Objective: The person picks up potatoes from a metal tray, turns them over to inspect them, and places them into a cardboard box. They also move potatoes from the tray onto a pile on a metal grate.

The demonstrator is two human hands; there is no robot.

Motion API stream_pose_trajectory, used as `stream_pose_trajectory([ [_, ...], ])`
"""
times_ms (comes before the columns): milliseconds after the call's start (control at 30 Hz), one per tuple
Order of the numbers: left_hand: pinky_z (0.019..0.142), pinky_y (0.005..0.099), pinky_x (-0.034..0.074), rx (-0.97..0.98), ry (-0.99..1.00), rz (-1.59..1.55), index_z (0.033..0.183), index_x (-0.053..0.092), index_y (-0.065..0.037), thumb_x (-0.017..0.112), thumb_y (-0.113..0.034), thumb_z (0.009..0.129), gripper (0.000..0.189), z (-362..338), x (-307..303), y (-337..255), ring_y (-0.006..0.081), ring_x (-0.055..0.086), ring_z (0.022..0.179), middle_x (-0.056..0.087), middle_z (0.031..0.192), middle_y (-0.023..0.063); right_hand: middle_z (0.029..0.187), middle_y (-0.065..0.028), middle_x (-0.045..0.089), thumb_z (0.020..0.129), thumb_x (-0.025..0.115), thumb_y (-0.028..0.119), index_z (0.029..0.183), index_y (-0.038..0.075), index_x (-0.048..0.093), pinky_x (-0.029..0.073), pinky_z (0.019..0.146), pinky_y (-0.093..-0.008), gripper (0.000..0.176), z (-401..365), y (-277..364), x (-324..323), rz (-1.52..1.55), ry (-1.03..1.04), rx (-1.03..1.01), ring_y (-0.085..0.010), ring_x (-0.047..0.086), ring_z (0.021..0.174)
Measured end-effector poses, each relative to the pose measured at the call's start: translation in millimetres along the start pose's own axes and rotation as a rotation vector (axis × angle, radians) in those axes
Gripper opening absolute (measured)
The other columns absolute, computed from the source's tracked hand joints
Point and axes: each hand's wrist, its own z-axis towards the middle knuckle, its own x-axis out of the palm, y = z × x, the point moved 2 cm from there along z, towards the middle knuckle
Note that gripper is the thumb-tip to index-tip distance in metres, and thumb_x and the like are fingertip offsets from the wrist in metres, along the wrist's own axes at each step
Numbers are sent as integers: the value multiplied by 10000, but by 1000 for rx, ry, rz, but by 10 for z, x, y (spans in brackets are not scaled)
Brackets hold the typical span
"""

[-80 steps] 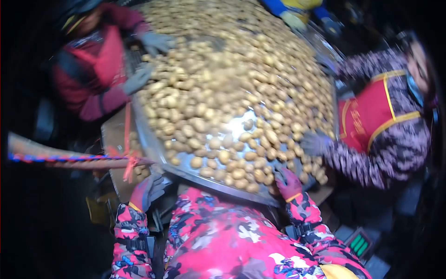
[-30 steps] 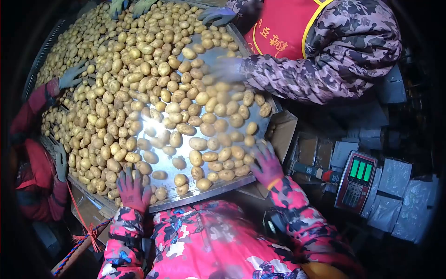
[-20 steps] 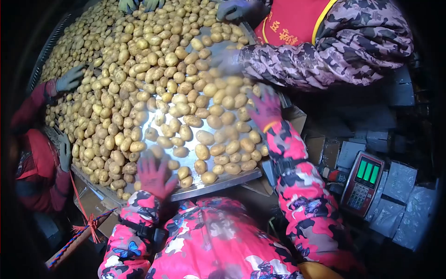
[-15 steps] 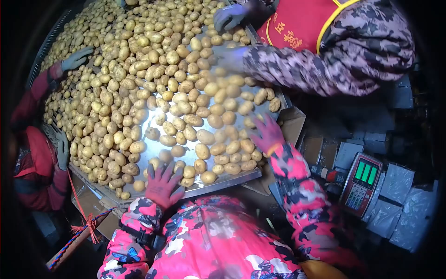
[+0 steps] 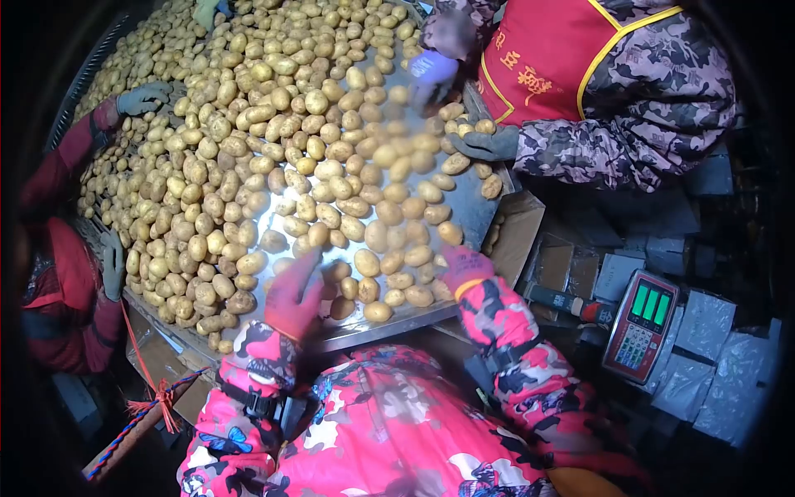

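Sorting step, by the look: your left hand (image 5: 291,296) and right hand (image 5: 464,267) lay well apart on the potatoes (image 5: 248,166) at the steel tray's (image 5: 389,325) near rim. Blur hid whether either gripped one. Any pick called for closing on a single potato.

A head-worn view looks forward and down, close over the potato tray (image 5: 397,325)

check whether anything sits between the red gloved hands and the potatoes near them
Nothing visible does. The left hand is right over the potatoes at the near edge of the tray, and the right hand is at the pile's corner. A co-worker's grey glove is farther up, apart from both.
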Motion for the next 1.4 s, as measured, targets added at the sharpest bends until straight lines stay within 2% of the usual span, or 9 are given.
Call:
stream_pose_trajectory([
  [200, 915, 360, 560, -859, 323, -1467, 1538, 333, -89, 495, -503, 1034, 671, -111, 338, -490, 231, 644, 1087, 557, 1400, 143, 1017, -89, 727, 925, 680, 277, 1261, 49, 652, 545, 801, -358, 408, -126, 173, -341, 580, 71, -141, -206, 683, 865],
  [333, 923, 301, 525, -495, 520, -1387, 1494, 397, -17, 485, -373, 1059, 569, -55, 111, -363, 232, 595, 1207, 570, 1375, 163, 966, -44, 717, 944, 660, 206, 1221, 62, 684, 523, 753, -277, 313, -225, -310, -511, 598, -91, 160, -122, 638, 815],
  [500, 1011, 449, 551, -627, 280, -1834, 1467, 410, 8, 450, -288, 1062, 503, -325, -290, -72, 341, 578, 1279, 515, 1433, 249, 1201, -191, 687, 853, 643, 564, 1443, 181, 512, 511, 927, -499, 715, -592, -164, -145, 6, 100, 170, -368, 660, 1097],
  [633, 979, 412, 570, -755, 63, -1707, 1444, 414, 32, 448, -314, 1069, 511, -677, -398, 265, 356, 572, 1264, 497, 1433, 236, 1188, -185, 691, 832, 693, 509, 1504, 196, 444, 529, 902, -474, 782, -367, -9, 172, -124, 180, 60, -370, 674, 1056],
  [767, 764, 260, 621, -782, 230, -1574, 1444, 428, 2, 396, -320, 1091, 479, -718, -375, 144, 290, 640, 1165, 592, 1328, 173, 1100, -159, 710, 880, 713, 262, 1296, 93, 652, 542, 877, -438, 453, -121, -263, 249, 1063, -33, 122, -351, 681, 998],
  [900, 903, 350, 587, -771, 439, -1853, 1402, 475, 10, 425, -369, 1085, 496, -800, -275, 535, 258, 647, 1127, 621, 1269, 156, 1090, -78, 706, 914, 624, 177, 1236, 166, 664, 545, 832, -425, 324, -424, 374, 112, 244, -297, -612, -271, 677, 977],
  [1000, 957, 391, 560, -912, 178, -1634, 1355, 510, 28, 453, -390, 1074, 507, -815, -244, 286, 250, 651, 1091, 624, 1248, 158, 1043, -57, 648, 833, 690, 235, 1237, 263, 631, 541, 729, -407, 409, -464, 804, 382, -355, -49, -557, -270, 666, 919],
  [1300, 1035, 387, 490, -694, 475, -1432, 1369, 474, 88, 308, -366, 1105, 550, -826, -172, 143, 245, 577, 1260, 576, 1352, 182, 1027, -67, 657, 907, 619, 273, 1371, 246, 558, 528, 687, -448, 469, -452, 949, 497, -224, -53, -436, -281, 680, 829],
  [1400, 1047, 379, 479, -431, 437, -971, 1387, 480, 64, 309, -370, 1104, 546, -855, 8, 335, 267, 624, 1191, 611, 1311, 188, 1136, -140, 676, 907, 664, 364, 1487, 216, 443, 533, 790, -485, 638, -655, 1145, 400, 389, 4, -259, -364, 684, 879],
])
